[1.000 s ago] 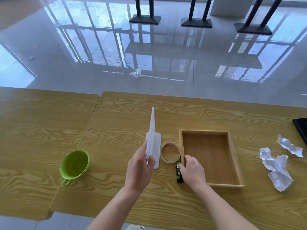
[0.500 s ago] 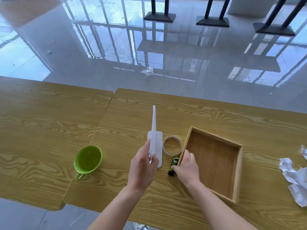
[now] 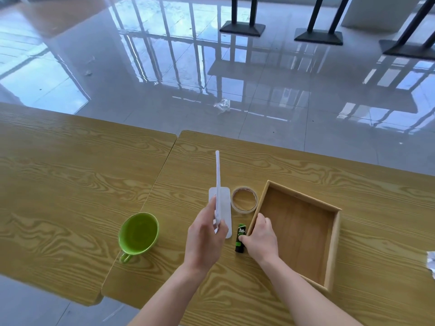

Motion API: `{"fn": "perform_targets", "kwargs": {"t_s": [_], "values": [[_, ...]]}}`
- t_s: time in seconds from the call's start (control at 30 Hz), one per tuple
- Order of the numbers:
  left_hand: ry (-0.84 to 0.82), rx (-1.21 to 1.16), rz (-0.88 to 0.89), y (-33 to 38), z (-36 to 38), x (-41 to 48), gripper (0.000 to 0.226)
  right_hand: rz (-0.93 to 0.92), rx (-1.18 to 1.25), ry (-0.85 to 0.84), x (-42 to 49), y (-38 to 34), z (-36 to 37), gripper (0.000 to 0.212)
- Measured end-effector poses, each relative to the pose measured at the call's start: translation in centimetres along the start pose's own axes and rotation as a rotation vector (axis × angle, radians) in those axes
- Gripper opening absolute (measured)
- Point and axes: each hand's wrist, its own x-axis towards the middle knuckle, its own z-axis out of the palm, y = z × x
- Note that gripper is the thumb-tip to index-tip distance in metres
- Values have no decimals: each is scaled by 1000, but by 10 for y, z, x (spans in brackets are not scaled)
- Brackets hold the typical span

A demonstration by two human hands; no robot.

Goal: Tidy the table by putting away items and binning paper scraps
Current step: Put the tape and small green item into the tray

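the person's left hand (image 3: 204, 241) is closed in a pinch on the low end of a thin white sheet (image 3: 218, 184), held on edge so that it stands nearly upright above the table (image 3: 282, 165), its top end pointing away from the person. under it a flat white card (image 3: 224, 201) with rounded corners lies on the wood, partly hidden by the hand.

the right hand (image 3: 260, 241) grips the left wall of the wooden tray (image 3: 335, 243) near its front corner, fingers curled over the rim into the tray. the tray sits turned at an angle on the table, and nothing shows inside it. just left of that hand lies a small green and black glue stick (image 3: 240, 231); the thumb is right against it, though i cannot tell whether it presses on it. a roll of tape (image 3: 244, 210) lies flat between the white card and the tray's far left corner, close to both.

a green cup (image 3: 138, 234) stands at the left edge of the table, handle toward the person, well apart from the tray. a crumpled paper scrap (image 3: 430, 262) shows at the right border of the view, cut off by it. a second table (image 3: 70, 172) butts against this one on the left. beyond them, on the glossy floor (image 3: 164, 90), lies a bit of clear plastic (image 3: 222, 105).
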Motion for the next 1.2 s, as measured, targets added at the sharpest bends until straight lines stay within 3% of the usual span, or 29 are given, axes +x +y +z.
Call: {"fn": "perform_targets", "kwargs": {"t_s": [0.53, 1.2], "values": [[55, -21, -62, -24, -26, 46, 54, -69, -19, -21, 35, -58, 32, 46], [23, 8, -11, -46, -45, 106, 55, -86, 29, -64, 84, -110, 57, 44]]}}
